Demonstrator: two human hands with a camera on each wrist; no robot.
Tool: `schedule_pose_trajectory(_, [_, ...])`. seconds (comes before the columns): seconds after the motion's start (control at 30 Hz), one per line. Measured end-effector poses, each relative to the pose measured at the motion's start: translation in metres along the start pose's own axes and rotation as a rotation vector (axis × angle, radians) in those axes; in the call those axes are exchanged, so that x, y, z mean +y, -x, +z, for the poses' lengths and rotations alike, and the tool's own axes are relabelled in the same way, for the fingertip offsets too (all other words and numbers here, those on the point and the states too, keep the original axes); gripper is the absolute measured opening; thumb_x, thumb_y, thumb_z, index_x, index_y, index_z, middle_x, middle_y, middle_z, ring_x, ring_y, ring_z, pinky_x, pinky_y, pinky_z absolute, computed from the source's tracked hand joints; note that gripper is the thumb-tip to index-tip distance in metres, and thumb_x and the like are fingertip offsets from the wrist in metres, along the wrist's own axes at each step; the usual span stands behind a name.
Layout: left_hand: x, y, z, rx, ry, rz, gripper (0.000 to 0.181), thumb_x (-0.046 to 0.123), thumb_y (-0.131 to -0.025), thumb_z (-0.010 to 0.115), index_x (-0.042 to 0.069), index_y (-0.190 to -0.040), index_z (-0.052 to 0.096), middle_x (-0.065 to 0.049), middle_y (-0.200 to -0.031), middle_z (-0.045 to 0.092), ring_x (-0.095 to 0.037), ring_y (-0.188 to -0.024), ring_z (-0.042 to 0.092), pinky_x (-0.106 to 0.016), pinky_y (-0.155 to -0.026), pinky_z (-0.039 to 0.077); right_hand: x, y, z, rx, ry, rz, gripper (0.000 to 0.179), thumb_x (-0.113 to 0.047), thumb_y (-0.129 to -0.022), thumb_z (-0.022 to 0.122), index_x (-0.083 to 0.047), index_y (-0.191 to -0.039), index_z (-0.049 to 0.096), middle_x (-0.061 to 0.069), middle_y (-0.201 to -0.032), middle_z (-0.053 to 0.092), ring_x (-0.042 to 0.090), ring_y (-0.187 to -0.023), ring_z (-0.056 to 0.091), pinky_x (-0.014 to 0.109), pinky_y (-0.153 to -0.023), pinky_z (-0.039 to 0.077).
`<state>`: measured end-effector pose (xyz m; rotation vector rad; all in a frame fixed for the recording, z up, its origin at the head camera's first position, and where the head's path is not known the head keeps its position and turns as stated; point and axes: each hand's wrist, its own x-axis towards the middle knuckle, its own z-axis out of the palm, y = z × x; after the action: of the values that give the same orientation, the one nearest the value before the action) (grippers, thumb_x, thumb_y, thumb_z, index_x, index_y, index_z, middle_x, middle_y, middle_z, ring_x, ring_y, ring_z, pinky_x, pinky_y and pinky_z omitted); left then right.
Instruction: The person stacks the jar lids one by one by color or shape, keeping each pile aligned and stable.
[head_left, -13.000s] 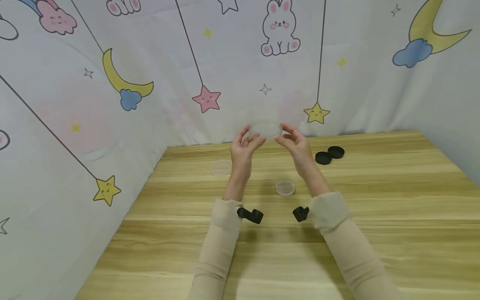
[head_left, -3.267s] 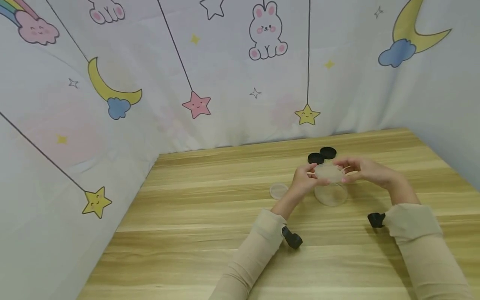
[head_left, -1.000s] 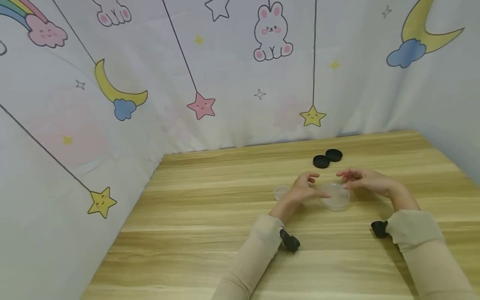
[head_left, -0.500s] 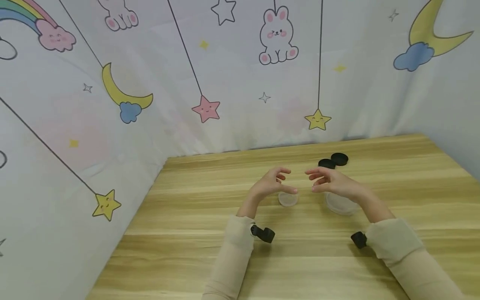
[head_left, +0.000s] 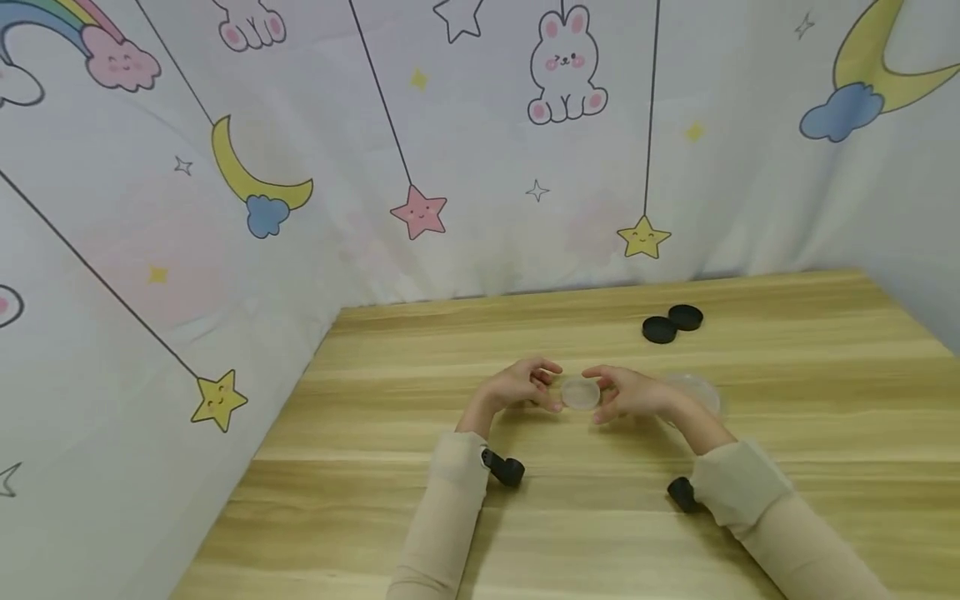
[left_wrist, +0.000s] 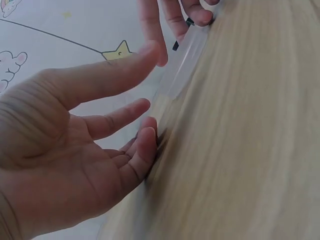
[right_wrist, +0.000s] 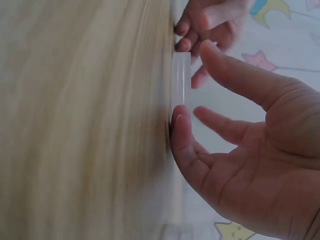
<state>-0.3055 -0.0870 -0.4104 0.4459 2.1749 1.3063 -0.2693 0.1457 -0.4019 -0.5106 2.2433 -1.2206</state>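
A small clear round shallow dish [head_left: 581, 393], like a petri dish, lies flat on the wooden table between both hands. My left hand [head_left: 519, 385] is at its left, thumb and fingers spread apart; in the left wrist view that hand [left_wrist: 90, 135] stands clear of the dish. At the dish's right is my right hand [head_left: 633, 393], fingers loosely bent. In the right wrist view a fingertip overlaps the edge of the small dish [right_wrist: 181, 80]; whether it touches cannot be told. A larger clear round dish [head_left: 705, 398] lies behind the right forearm, partly hidden.
Two black round shallow lids or dishes [head_left: 660, 330] lie side by side at the back right of the wooden table [head_left: 420, 400]. A white curtain [head_left: 480, 125] printed with stars and rabbits hangs behind and along the left side.
Earlier both hands held a large clear dish aloft, then a clear round piece over the larger dish at right. They let go there and moved left to the small dish.
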Motion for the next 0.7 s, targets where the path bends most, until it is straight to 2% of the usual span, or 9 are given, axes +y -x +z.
schedule_pose_trajectory(0.17, [-0.005, -0.005, 0.006, 0.027, -0.053, 0.046, 0.057, -0.004, -0.073, 0.080, 0.000, -0.126, 0.058, -0.004, -0.107, 0.052, -0.013, -0.090, 0.048, -0.020, -0.079, 0.043, 0.004, -0.004, 0.005, 0.019, -0.023, -0.015, 0.084, -0.010, -0.085, 0.074, 0.007, -0.150, 0.023, 0.039, -0.143, 0.031, 0.038, -0.118, 0.052, 0.031, -0.084, 0.050])
schedule_pose_trajectory(0.3, [-0.003, -0.008, 0.013, 0.048, -0.083, 0.076, 0.049, -0.003, -0.073, 0.080, -0.002, -0.118, 0.061, 0.000, -0.095, 0.051, -0.013, -0.085, 0.047, -0.019, -0.076, 0.041, 0.007, -0.006, 0.006, 0.061, -0.068, -0.015, 0.083, -0.008, -0.085, 0.073, 0.009, -0.150, 0.023, 0.035, -0.138, 0.037, 0.034, -0.113, 0.056, 0.029, -0.081, 0.051])
schedule_pose_trajectory(0.5, [0.001, -0.006, 0.015, 0.073, -0.065, 0.070, 0.046, -0.002, -0.075, 0.079, -0.002, -0.118, 0.061, 0.000, -0.094, 0.051, -0.013, -0.086, 0.048, -0.018, -0.074, 0.041, 0.010, -0.010, 0.007, 0.096, -0.070, -0.030, 0.074, -0.007, -0.085, 0.072, 0.013, -0.144, 0.032, 0.030, -0.129, 0.047, 0.017, -0.090, 0.058, 0.025, -0.073, 0.049])
schedule_pose_trajectory(0.7, [-0.002, -0.006, 0.015, 0.055, -0.030, 0.055, 0.048, -0.002, -0.077, 0.078, -0.001, -0.121, 0.060, 0.001, -0.096, 0.052, -0.012, -0.086, 0.049, -0.018, -0.075, 0.043, 0.012, -0.010, 0.010, 0.118, -0.088, -0.025, 0.069, -0.005, -0.085, 0.071, 0.015, -0.141, 0.036, 0.024, -0.118, 0.055, 0.015, -0.088, 0.059, 0.025, -0.073, 0.051])
